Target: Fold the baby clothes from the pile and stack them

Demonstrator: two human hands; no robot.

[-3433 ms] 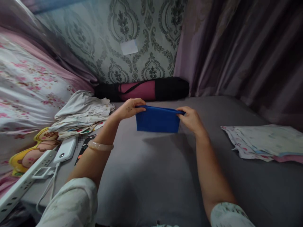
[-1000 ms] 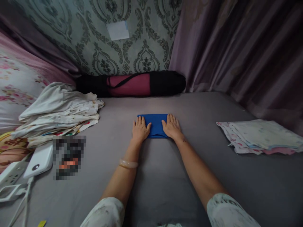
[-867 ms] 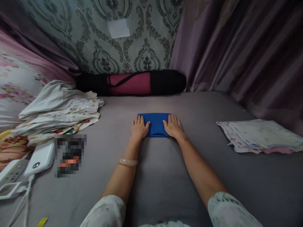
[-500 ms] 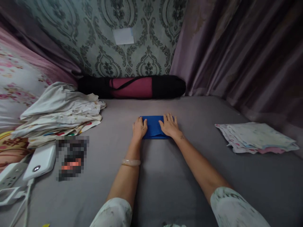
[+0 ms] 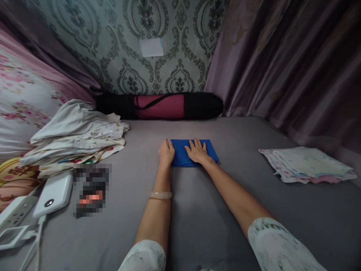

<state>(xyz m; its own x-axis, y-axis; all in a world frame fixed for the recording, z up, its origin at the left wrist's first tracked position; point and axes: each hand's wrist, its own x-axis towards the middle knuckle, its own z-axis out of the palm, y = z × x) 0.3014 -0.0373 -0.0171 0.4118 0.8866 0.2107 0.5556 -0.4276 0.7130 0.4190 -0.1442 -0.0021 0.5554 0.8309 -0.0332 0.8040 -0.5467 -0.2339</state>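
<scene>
A folded blue cloth (image 5: 182, 154) lies flat on the grey sheet in the middle of the view. My right hand (image 5: 197, 151) rests on top of it, fingers spread and pressing nothing else. At the cloth's left edge is my left hand (image 5: 167, 152), its thumb against the edge and its fingers partly hidden behind the hand; whether they grip the cloth I cannot tell.
A long black and maroon bag (image 5: 159, 106) lies along the wall. Piled clothes (image 5: 79, 131), a white power bank (image 5: 53, 194) and a power strip (image 5: 18, 214) are at left. Folded cloths (image 5: 307, 164) lie at right on the grey sheet (image 5: 197, 218).
My right hand has slid left over the blue cloth, uncovering its right end. My left hand stays at the left edge. The view has shifted slightly.
</scene>
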